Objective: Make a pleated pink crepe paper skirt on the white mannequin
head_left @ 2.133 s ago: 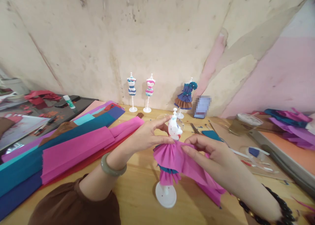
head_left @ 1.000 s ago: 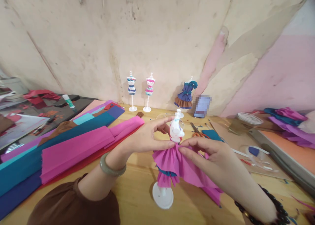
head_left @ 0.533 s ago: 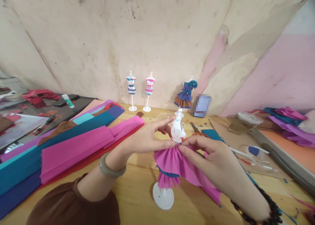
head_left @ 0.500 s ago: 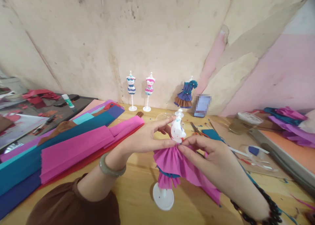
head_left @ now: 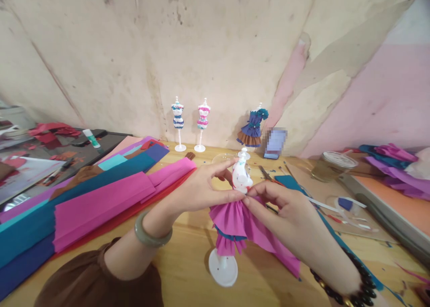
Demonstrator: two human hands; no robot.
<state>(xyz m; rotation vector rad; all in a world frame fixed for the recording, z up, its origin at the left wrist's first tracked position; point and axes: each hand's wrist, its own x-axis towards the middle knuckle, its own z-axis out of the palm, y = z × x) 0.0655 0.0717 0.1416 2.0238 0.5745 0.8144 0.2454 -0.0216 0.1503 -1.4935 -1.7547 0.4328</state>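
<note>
A small white mannequin stands upright on its round base in front of me. Around its waist hangs a gathered skirt of pink crepe paper, with a blue layer and another pink one below. My left hand is wrapped round the mannequin, its thumb pressing the top of the skirt and its other fingers behind the torso. Pinched between the thumb and fingers of my right hand is the pink paper's upper edge at the waist. The loose end of the strip trails down to the right under that hand.
Folded crepe paper strips cover the left side. Against the wall stand two bare-stand mannequins and a dressed mannequin, beside a phone. Scissors lie behind my right hand. A lidded plastic cup sits at the right.
Both hands keep nearly the same hold at the waist. My right fingers have shifted very slightly along the pink paper's edge, and the view has moved a little.
</note>
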